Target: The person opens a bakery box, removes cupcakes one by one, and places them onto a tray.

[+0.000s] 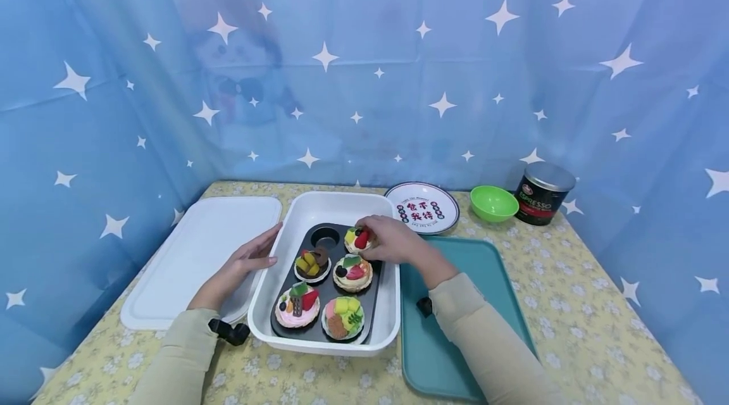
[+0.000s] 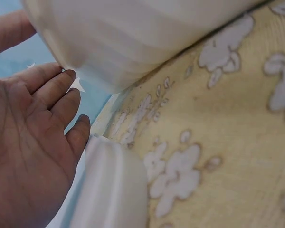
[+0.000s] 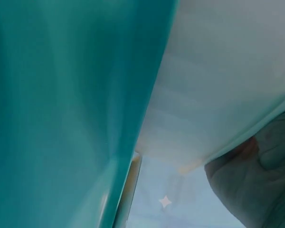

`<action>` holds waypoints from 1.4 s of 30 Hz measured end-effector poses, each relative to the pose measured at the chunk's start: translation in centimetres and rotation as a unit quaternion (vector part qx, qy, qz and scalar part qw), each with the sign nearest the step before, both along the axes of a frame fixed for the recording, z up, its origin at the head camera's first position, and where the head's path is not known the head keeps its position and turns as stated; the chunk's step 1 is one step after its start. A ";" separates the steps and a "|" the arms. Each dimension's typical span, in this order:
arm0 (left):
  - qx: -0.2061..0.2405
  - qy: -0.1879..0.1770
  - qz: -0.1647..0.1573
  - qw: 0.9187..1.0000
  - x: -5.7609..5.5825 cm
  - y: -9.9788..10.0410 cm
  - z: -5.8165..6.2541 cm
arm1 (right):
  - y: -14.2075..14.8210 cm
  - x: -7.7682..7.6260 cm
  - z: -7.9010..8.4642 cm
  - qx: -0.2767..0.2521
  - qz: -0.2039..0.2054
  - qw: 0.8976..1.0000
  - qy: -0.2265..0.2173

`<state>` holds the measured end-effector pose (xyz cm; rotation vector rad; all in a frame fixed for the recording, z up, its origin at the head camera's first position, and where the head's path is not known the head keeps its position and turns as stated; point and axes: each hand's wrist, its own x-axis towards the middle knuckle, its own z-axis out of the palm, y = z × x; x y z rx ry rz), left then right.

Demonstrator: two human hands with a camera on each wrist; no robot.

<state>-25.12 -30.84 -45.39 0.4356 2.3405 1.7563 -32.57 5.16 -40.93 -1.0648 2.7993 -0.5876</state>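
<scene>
A black muffin tin (image 1: 326,238) lies in a white plastic bin (image 1: 330,202). In the head view, my right hand (image 1: 393,239) reaches over the bin's right wall and grips a fruit tart (image 1: 357,237) with strawberry and yellow fruit at the tin's far right cup. Other cups hold a strawberry tart (image 1: 353,273), a chocolate tart with yellow cubes (image 1: 311,266), a pink cream tart (image 1: 297,307) and a melon tart (image 1: 343,317). The far left cup is bare. My left hand (image 1: 245,264) stays at the bin's left side, fingers extended and fingertips at its outer wall (image 2: 118,42).
A white lid-like tray (image 1: 199,253) lies left of the bin, a teal tray (image 1: 455,304) right of it. Behind stand a plate with red characters (image 1: 423,221), a green bowl (image 1: 493,204) and a black espresso can (image 1: 541,196). A starry blue curtain (image 1: 387,95) hangs around the table.
</scene>
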 end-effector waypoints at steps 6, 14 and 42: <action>0.009 0.007 0.004 1.000 0.1 -0.1 -0.1 | 0.0 0.2 0.2 -0.037 0.017 0.999 0.009; 0.021 0.012 -0.005 1.000 0.3 0.0 -0.3 | 0.5 0.1 -0.2 -0.082 -0.004 0.996 0.022; 0.006 0.023 0.027 0.999 0.2 0.2 -0.4 | 0.9 0.1 1.5 -0.147 0.003 0.989 0.030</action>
